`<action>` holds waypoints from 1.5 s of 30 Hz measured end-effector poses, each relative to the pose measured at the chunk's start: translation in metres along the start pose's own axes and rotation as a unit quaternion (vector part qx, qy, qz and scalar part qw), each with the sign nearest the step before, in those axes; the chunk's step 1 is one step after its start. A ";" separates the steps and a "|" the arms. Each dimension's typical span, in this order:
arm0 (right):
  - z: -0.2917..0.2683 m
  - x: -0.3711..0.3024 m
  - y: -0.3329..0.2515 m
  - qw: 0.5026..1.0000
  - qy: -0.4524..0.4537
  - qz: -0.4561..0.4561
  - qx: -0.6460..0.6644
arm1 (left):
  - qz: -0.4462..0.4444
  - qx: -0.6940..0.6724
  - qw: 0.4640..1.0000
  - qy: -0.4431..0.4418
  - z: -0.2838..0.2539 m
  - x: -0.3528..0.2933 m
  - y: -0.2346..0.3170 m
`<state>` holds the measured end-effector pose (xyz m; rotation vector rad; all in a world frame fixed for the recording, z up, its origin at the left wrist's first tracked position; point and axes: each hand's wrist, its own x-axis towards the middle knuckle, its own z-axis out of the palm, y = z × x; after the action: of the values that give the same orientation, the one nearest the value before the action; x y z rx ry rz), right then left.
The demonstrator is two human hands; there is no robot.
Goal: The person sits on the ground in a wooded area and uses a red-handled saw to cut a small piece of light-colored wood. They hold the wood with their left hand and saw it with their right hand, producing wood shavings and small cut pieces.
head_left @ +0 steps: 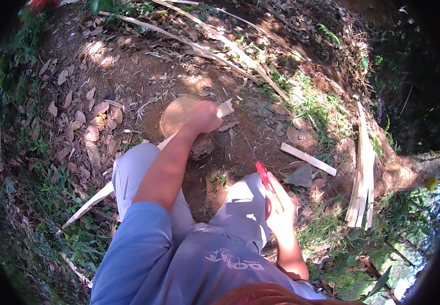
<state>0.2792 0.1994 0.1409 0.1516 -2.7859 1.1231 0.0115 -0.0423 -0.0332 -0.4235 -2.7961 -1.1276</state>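
Observation:
My left hand (204, 117) is closed around a pale split wood strip (225, 108). One end of the strip sticks out past my fist, and another part shows below my forearm. The fist is over the edge of a round, flat-topped stump (176, 115) between my knees. In my right hand (281, 206), beside my right thigh, is a red-handled tool (263, 173) pointing up and away from me. A thin dark line runs on from its handle, perhaps a blade seen edge-on; I cannot tell its kind.
Long pale strips (225, 43) lie across the ground ahead. A bundle of split strips (360, 173) leans at the right near a tree root (405, 173). A short wood piece (309, 159) and a flat grey stone (300, 176) lie by my right hand. Dry leaves (92, 133) cover the left.

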 end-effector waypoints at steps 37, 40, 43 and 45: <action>-0.053 0.062 -0.072 0.833 -0.241 -0.116 0.484 | 0.060 -0.038 0.994 -0.088 0.009 0.011 -0.013; -0.067 0.049 -0.104 0.690 -0.329 -0.271 0.584 | 0.108 -0.040 0.990 -0.080 0.014 0.017 -0.004; -0.050 0.042 -0.100 0.640 -0.296 -0.309 0.638 | 0.116 -0.004 0.992 -0.055 -0.001 0.008 -0.026; -0.041 0.033 -0.111 0.621 -0.236 -0.322 0.674 | 0.142 0.001 0.989 -0.051 0.003 0.005 -0.016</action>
<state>0.2658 0.1469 0.2512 1.5405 -1.0767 2.7406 0.0023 -0.0503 -0.0456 -0.8703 -2.7044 -1.0664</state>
